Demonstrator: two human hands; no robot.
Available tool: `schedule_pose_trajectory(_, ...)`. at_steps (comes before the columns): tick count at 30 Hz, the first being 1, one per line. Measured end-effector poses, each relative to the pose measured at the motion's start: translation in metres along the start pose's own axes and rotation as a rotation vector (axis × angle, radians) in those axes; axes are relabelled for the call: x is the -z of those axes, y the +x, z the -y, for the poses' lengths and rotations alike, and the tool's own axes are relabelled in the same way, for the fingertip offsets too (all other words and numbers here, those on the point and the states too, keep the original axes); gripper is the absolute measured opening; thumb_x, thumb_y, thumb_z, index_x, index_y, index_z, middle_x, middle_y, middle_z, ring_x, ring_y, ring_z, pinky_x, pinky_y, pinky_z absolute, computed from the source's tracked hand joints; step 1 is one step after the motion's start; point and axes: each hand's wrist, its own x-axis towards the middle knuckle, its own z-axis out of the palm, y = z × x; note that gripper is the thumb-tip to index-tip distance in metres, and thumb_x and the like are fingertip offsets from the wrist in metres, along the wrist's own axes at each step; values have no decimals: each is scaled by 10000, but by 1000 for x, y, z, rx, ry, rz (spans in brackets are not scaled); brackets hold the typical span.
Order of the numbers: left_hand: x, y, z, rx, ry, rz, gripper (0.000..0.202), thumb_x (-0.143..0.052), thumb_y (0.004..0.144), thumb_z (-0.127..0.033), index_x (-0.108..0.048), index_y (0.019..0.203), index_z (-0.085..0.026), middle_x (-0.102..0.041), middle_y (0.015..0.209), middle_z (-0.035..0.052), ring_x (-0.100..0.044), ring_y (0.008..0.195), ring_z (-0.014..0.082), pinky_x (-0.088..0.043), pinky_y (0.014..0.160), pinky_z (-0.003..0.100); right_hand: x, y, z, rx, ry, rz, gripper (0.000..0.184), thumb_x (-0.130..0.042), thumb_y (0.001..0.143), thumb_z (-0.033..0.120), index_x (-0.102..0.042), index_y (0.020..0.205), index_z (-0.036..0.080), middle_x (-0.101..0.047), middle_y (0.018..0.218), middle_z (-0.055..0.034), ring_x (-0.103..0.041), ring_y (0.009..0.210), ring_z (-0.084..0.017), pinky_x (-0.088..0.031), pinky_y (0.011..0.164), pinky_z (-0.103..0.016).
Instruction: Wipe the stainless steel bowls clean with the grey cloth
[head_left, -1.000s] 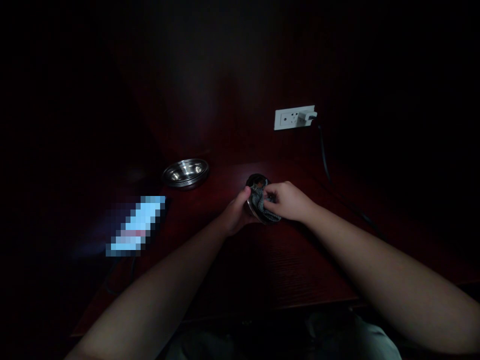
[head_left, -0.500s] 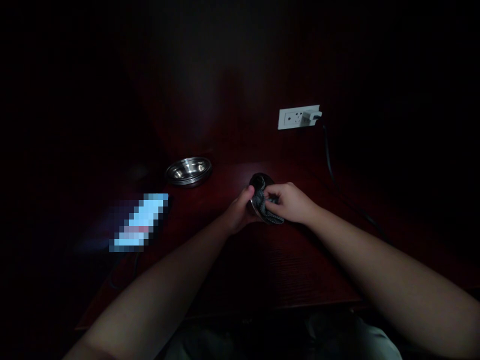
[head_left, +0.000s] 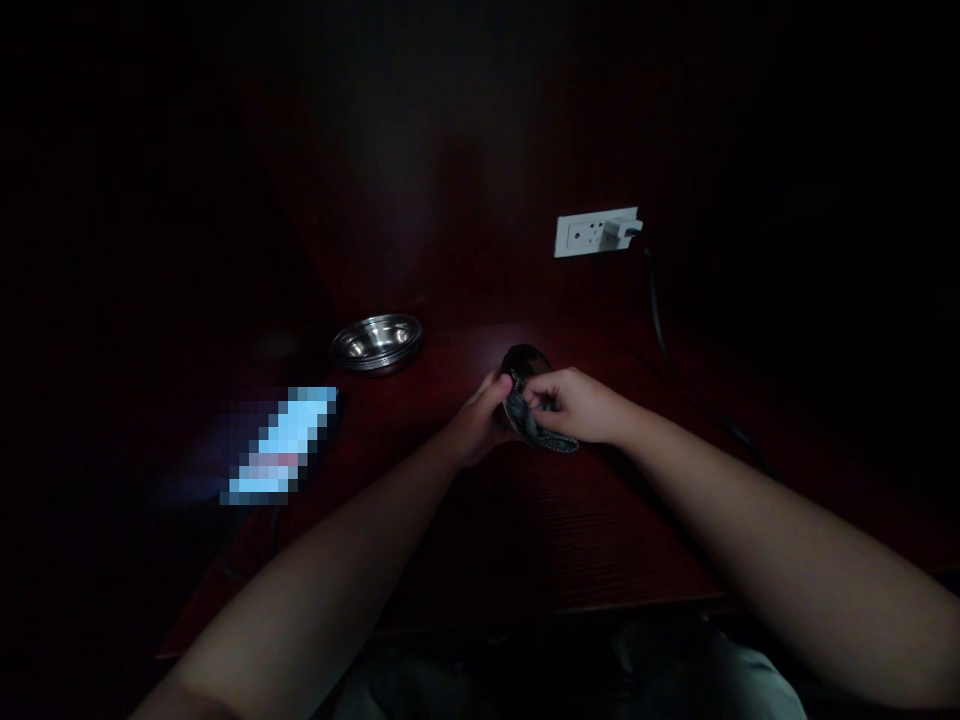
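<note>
My left hand (head_left: 484,420) is closed around the left side of a small metal bowl (head_left: 528,360), thumb over its rim. The bowl is tilted towards me, and its inside looks dark. My right hand (head_left: 574,405) pinches a dark grey patterned cloth (head_left: 553,440) and presses it into the bowl. A fold of the cloth hangs over the near rim. The right fingertips are partly hidden by the cloth and the dim light.
Stacked shiny metal bowls (head_left: 379,345) stand at the back left of the dark red table (head_left: 540,540). A lit, blurred-out screen (head_left: 285,445) is at the left. On the back wall a white socket (head_left: 596,232) holds a plug, and a dark cable (head_left: 656,320) runs down rightward.
The cloth has shifted slightly within the bowl, and its loose end reaches a little further right. My right hand has moved slightly left; the left hand keeps its hold.
</note>
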Motion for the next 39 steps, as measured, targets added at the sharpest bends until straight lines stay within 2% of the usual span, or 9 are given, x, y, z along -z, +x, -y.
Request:
schedule_pose_trajectory(4, -1, 0, -1, -2, 13, 12, 612, -669, 717, -554, -503, 1214, -238, -659, 995, 91, -642, 855, 233, -530, 718, 391, 4, 0, 2, -41, -120, 21, 85, -560, 726, 118, -623, 733, 175, -606, 661, 16, -530, 588, -101, -370, 597, -225)
schedule_pose_trajectory(9, -1, 0, -1, 1, 13, 23, 605, -641, 744, -546, -494, 1246, -242, -660, 1043, 100, -641, 898, 250, -519, 743, 400, 5, -1, 5, -63, -215, -3, 78, -557, 733, 127, -591, 686, 180, -549, 588, 32, -471, 523, -91, -325, 561, -227)
schedule_pose_trajectory(26, -1, -1, -2, 25, 29, 22, 615, -636, 733, -577, -503, 1232, -244, -670, 1002, 84, -649, 882, 246, -521, 735, 392, 3, -1, 3, -25, -159, -1, 57, -551, 726, 131, -584, 702, 171, -564, 638, 26, -491, 558, -88, -357, 584, -225)
schedule_pose_trajectory(39, 0, 1, -1, 3, 48, 55, 694, -655, 705, -598, -463, 1256, -221, -657, 971, 87, -645, 825, 233, -527, 668, 363, 3, -1, 2, 3, -118, 32, 60, -571, 702, 143, -612, 739, 165, -588, 680, 15, -507, 590, -94, -378, 602, -233)
